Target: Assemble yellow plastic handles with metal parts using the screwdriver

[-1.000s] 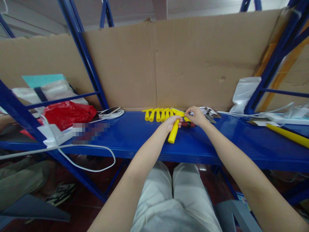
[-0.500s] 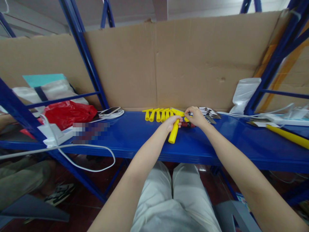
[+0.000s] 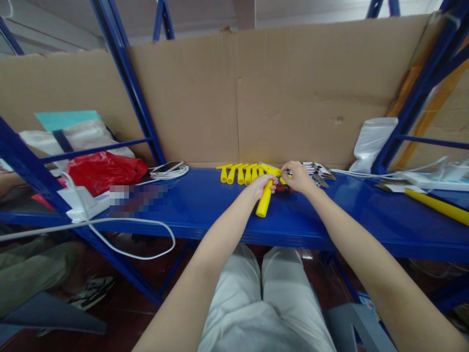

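My left hand (image 3: 264,185) is wrapped round a yellow T-shaped tool handle (image 3: 264,204), its round end pointing down toward me. My right hand (image 3: 297,177) has its thumb and fingers pinched together by the handle's head; what they hold, if anything, is too small to make out. Just below the right hand lies a dark red and black object (image 3: 284,188), partly covered. Several similar yellow handles (image 3: 241,175) form a row left of my hands. Beyond the right hand are flat metal and white pieces (image 3: 320,172), some with dark marks.
A blue shelf top (image 3: 198,200) carries everything, with a cardboard wall (image 3: 293,93) behind it. At left are a phone (image 3: 170,168) on a coiled white cable, a red bag (image 3: 106,173) and a power strip. A long yellow object (image 3: 436,208) lies at right. Another person's leg shows lower left.
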`<action>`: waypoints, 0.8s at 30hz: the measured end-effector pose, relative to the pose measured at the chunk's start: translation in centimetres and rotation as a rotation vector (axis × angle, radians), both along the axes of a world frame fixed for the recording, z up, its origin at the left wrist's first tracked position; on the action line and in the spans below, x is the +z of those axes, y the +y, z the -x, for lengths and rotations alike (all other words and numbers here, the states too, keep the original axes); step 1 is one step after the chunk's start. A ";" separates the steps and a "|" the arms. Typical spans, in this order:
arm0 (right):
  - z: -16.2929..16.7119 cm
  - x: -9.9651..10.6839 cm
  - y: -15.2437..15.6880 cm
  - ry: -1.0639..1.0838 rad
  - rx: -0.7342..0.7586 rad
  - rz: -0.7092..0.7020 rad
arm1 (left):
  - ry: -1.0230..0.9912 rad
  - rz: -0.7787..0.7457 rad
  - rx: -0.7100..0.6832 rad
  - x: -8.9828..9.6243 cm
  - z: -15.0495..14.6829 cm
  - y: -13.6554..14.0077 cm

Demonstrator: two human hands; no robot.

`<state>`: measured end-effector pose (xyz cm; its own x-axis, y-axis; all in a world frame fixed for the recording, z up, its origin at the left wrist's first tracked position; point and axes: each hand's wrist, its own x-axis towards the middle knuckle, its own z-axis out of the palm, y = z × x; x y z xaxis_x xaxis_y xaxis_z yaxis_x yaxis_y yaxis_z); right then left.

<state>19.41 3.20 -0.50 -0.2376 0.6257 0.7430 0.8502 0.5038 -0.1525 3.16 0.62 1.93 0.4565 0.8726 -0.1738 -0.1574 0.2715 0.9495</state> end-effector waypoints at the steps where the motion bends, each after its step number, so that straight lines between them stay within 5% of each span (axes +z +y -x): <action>1: 0.0 0.0 0.0 -0.002 0.000 0.005 | -0.003 0.001 0.006 0.0 0.0 0.0; 24: 0.5 1.5 -1.6 -0.082 -0.073 0.040 | -0.060 0.011 0.047 -0.6 0.2 0.8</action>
<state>18.88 1.57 1.00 -0.2492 0.6725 0.6969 0.8949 0.4349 -0.0997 3.01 1.46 1.31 0.4247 0.8917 -0.1566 -0.2271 0.2724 0.9350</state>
